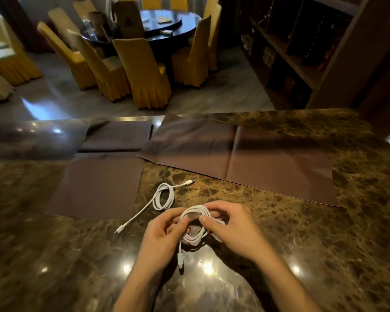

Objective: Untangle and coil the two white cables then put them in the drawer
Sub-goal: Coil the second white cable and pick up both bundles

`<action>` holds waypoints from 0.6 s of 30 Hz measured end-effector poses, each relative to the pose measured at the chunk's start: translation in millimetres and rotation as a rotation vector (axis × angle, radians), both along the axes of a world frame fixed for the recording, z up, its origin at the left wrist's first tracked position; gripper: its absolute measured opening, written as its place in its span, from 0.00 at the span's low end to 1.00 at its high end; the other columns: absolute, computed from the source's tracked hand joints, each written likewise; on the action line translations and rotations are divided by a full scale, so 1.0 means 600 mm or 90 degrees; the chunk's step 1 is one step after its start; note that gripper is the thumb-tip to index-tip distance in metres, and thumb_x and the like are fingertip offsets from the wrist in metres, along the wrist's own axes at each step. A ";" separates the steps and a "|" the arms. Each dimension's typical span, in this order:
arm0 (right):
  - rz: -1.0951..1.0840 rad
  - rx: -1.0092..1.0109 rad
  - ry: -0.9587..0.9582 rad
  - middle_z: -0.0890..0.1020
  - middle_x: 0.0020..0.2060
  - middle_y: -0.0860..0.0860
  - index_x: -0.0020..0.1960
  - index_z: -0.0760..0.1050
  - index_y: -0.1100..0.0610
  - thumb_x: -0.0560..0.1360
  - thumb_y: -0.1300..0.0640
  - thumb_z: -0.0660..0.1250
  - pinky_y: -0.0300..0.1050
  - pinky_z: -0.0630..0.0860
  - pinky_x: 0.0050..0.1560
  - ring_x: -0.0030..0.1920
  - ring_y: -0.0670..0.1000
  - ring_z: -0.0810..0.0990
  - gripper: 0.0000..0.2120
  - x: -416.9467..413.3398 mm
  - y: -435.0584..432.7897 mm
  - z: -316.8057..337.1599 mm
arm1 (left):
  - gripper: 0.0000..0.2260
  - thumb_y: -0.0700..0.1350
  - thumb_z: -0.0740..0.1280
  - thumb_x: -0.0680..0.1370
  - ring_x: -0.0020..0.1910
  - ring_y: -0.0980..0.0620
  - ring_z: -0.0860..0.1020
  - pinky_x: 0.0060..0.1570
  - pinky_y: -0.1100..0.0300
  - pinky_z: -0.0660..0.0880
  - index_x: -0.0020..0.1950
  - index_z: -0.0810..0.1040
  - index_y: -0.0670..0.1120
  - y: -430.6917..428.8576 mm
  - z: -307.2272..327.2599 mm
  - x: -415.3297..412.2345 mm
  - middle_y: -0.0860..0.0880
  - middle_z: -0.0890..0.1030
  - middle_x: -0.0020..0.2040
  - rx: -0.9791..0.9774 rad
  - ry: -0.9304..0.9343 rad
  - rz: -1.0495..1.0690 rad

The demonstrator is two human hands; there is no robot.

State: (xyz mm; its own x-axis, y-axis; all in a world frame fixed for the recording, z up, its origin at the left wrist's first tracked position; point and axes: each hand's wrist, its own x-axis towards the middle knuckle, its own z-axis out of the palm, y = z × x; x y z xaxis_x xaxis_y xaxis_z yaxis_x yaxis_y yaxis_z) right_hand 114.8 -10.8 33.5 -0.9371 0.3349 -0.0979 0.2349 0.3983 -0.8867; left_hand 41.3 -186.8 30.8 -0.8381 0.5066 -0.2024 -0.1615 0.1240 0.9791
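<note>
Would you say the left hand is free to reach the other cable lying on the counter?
Probably not yet: the left hand and right hand both hold the coiled cable. The loose cable lies just beyond, nothing blocking it.

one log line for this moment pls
step: coiling | left hand + right hand: hold coiled cable, plug hanging | second cable: loose coil on marble counter | drawer: not in view

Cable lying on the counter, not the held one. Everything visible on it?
The loose cable is white, thin and smooth, probably plastic-sheathed. Its middle is wound into a small loose coil lying flat on the marble counter. One plug end points up-right, and a straight tail runs down-left to the other plug. Neither hand touches it; it lies just right of a brown mat.
</note>
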 end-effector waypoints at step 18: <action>-0.054 -0.219 0.010 0.88 0.38 0.53 0.53 0.86 0.61 0.74 0.66 0.75 0.30 0.75 0.34 0.30 0.40 0.83 0.08 -0.076 -0.086 -0.009 | 0.10 0.47 0.72 0.78 0.45 0.60 0.83 0.51 0.59 0.81 0.58 0.85 0.53 -0.094 -0.014 -0.162 0.57 0.86 0.47 -0.275 0.302 -0.010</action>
